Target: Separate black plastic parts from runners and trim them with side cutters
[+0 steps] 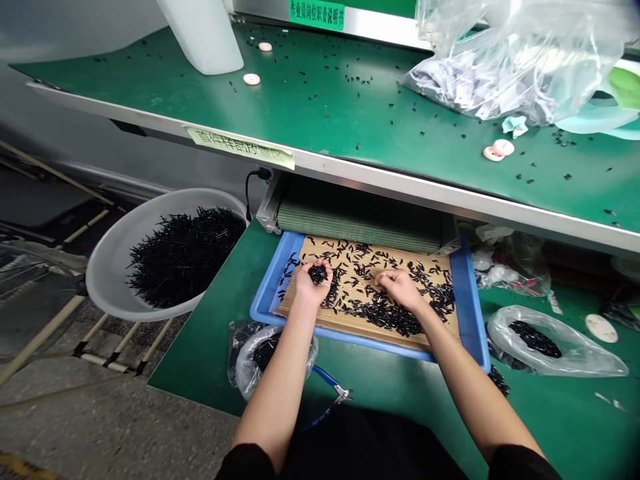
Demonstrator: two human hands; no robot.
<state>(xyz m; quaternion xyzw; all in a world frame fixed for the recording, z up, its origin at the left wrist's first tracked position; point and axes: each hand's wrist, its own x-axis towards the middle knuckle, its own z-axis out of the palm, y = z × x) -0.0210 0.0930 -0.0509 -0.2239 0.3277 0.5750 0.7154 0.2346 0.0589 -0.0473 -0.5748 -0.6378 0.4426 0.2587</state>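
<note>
A blue tray (469,293) lined with brown cardboard sits under the green shelf, strewn with several small black parts (380,310). My left hand (311,285) is cupped palm up over the tray's left side and holds a small heap of the black parts. My right hand (399,287) rests knuckles up on the parts near the tray's middle, fingers curled down onto them; what they grip is hidden.
A white basin (113,250) full of black parts stands at the left, off the bench. Blue-handled pliers (336,389) and a plastic bag (250,353) lie in front of the tray. Another bag of parts (555,343) lies at the right. A big clear bag (515,60) sits on the upper shelf.
</note>
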